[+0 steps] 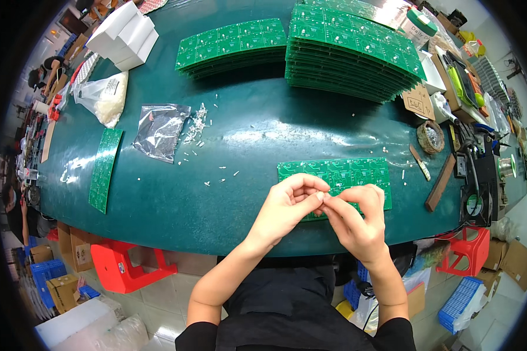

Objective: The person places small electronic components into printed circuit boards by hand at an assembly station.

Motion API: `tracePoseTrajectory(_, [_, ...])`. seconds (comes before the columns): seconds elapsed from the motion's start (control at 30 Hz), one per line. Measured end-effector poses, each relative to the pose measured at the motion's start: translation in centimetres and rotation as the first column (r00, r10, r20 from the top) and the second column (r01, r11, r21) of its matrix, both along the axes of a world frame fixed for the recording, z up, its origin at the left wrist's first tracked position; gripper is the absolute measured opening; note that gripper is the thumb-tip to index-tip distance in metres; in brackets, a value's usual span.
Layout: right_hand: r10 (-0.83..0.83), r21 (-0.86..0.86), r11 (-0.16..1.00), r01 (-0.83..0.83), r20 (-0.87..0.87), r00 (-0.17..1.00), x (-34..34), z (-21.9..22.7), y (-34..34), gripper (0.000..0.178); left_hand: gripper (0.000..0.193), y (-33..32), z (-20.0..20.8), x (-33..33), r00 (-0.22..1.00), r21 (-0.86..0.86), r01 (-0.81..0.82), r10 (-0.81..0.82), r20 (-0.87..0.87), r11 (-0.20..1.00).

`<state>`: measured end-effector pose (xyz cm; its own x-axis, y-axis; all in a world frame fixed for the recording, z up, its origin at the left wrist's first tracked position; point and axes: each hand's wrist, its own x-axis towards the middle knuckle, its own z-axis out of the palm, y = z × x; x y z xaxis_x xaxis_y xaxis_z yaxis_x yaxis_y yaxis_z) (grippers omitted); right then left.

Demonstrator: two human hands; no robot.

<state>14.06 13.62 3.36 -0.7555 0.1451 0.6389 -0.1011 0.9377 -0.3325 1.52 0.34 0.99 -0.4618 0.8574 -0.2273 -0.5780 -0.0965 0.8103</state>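
Both my hands meet over a green circuit board panel [360, 172] that lies near the table's front edge. My left hand [290, 205] is closed, thumb and forefinger pinched together. Fingertip to fingertip with it, my right hand [360, 219] pinches too. Whatever sits between the fingertips is too small to make out. Left of the hands, small white parts [196, 124] lie scattered in a pile beside a clear plastic bag [163, 131]. A few more loose ones [222, 180] rest closer to the hands.
Tall stacks of green panels [351, 52] and a lower stack [231, 44] stand at the back. One single panel [105, 169] lies at left, near a bag of pale parts [108, 99]. At right are a knife [420, 162], a wooden bar [440, 182] and a round tub [430, 137].
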Motion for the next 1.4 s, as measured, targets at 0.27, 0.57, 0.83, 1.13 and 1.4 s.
tracePoseTrajectory(0.27, [-0.065,-0.228,0.971,0.066,0.015,0.998,1.2,-0.1,0.8,0.023,0.019,1.1,0.8,1.3,0.999,-0.035,0.002,-0.003,-0.045,0.999])
tracePoseTrajectory(0.57, [-0.061,-0.420,0.904,0.077,0.050,0.997,2.2,0.2,1.7,0.017,0.019,1.8,0.1,1.2,0.986,-0.006,0.155,-0.155,-0.053,0.988])
tracePoseTrajectory(0.83, [-0.196,-0.437,0.859,0.266,0.198,0.960,2.6,-2.3,6.2,0.009,0.019,1.5,0.8,1.8,0.954,-0.184,0.026,-0.080,-0.290,0.983])
tracePoseTrajectory(1.13, [-0.185,-0.339,0.908,0.247,0.204,0.961,2.5,-4.3,7.1,0.010,0.016,1.2,-0.2,1.7,0.895,-0.229,0.034,-0.132,-0.425,0.973])
tracePoseTrajectory(1.4, [-0.200,-0.365,0.894,0.261,0.198,0.960,2.4,-4.5,7.1,0.010,0.017,1.0,-0.7,1.4,0.922,-0.220,0.070,-0.148,-0.359,0.973])
